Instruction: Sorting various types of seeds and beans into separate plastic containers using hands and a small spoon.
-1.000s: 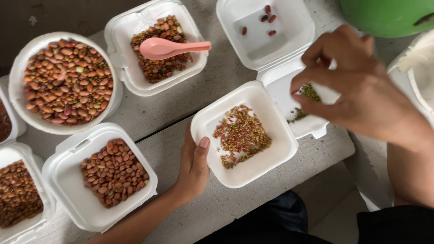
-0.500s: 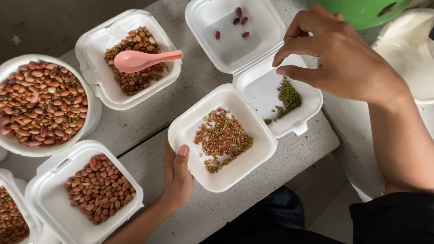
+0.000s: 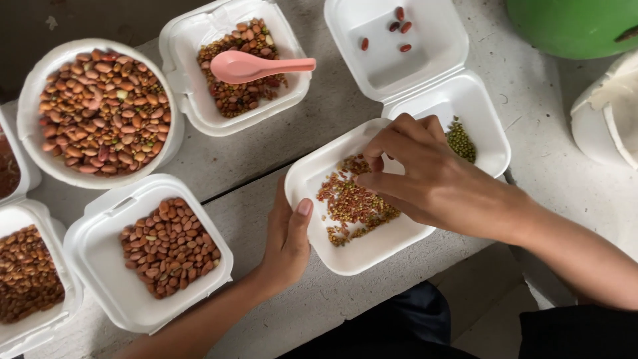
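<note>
Fingers point(image 3: 385, 156) of the right hand point(image 3: 432, 179), earlier over the green grains point(image 3: 460, 138), now pinch into the mixed seeds point(image 3: 352, 206).

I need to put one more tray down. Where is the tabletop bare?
Bare table lies right of the hinged box, below the green bowl. A narrower strip runs between the spoon tray and the tray both hands work in. The left side is packed with trays.

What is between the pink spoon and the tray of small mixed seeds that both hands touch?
In the head view, only bare grey table lies between the pink spoon and the seed tray; the spoon's own tray rim borders that gap.
</note>
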